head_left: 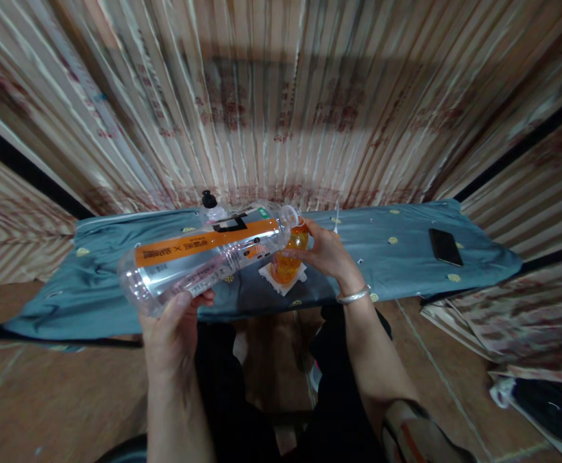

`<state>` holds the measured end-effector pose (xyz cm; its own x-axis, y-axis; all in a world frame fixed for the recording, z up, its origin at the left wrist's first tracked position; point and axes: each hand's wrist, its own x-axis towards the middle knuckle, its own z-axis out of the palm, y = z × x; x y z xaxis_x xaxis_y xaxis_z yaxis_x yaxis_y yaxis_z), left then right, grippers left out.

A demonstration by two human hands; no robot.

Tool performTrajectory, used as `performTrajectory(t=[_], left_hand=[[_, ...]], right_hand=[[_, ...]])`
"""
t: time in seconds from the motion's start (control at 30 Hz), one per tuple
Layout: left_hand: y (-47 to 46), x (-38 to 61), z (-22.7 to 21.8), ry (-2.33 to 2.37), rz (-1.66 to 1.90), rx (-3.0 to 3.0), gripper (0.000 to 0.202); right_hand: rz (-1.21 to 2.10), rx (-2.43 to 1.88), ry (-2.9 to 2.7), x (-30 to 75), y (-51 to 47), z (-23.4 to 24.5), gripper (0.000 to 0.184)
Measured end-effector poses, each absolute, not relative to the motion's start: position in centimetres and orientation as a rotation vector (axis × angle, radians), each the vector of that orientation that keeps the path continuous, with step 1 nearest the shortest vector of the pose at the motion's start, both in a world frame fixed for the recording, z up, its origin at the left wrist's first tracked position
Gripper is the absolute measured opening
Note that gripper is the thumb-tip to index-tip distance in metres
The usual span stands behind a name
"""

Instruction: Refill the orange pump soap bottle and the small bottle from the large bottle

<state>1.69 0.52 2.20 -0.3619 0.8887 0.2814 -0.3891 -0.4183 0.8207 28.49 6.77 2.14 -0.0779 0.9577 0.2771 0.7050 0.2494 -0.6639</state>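
Observation:
My left hand (177,328) is wrapped round the lower end of a large clear plastic bottle (208,251) with an orange and silver label. The bottle lies tilted nearly level, its uncapped mouth pointing right. Under that mouth stands a smaller bottle of orange liquid (285,267), its top partly hidden by the large bottle. My right hand (326,251) closes its fingers on the upper part of this smaller bottle. A white tissue (298,281) lies beneath the smaller bottle. Behind the large bottle, a black pump top (208,199) on a clear container sticks up.
A narrow table with a teal patterned cloth (387,276) stretches across in front of me. A black phone (445,247) lies at its right end. Striped curtains (271,128) hang behind and at both sides. Dark shoes (551,411) lie on the floor at lower right.

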Motion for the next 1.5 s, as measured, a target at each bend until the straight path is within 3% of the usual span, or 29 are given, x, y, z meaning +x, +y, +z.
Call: performTrajectory(t=[1.5], left_hand=[[0.72,1.63,2.10,0.810,1.874,0.918,0.046]], right_hand=[[0.452,-1.513,-1.854,28.48,6.80,2.13,0.063]])
